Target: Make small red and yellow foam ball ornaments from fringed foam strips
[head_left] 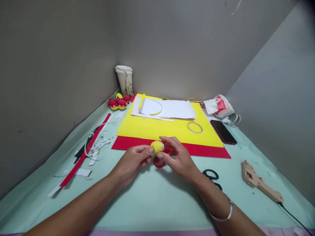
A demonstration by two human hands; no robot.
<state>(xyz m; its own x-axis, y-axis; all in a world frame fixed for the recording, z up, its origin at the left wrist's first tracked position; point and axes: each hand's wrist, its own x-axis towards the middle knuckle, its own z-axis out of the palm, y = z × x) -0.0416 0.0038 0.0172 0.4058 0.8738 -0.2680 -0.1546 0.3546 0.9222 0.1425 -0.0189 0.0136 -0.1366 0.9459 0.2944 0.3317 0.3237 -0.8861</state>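
The yellow mesh-covered ball point(157, 148) is held above the table point(152, 206), near its middle, with the left hand's point(136, 159) grip clamped on it, thumb in front and fingers behind. The right hand point(180, 160) curves around the ball's other side, forefinger above and thumb below; I cannot tell whether its grip pinches the ball or only rests close. A dark red round piece point(159, 163) shows just below the ball, partly behind the right hand. Beyond lie a red sheet point(206, 150), a yellow sheet point(167, 129) over it, and white paper point(174, 109) on top. Black-handled scissors point(211, 178) are partly hidden by the right forearm, with a glue gun point(262, 183) farther right. A red strip point(80, 161) lies among scraps at left.
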